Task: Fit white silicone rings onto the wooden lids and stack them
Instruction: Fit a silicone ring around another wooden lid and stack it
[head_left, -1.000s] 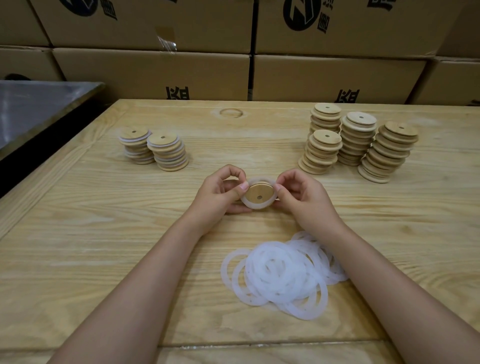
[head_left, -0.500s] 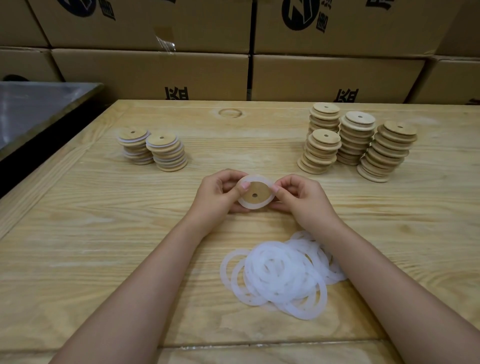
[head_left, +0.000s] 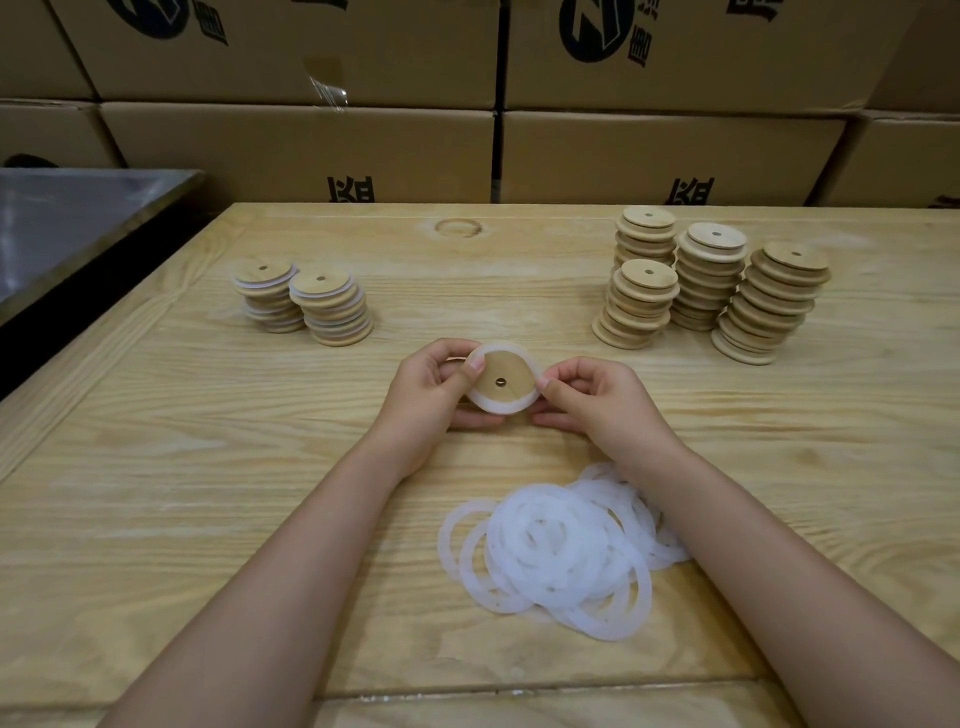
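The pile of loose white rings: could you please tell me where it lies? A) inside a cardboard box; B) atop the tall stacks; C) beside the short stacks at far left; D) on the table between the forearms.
D: the pile of rings rests on the table between the left forearm and right forearm.
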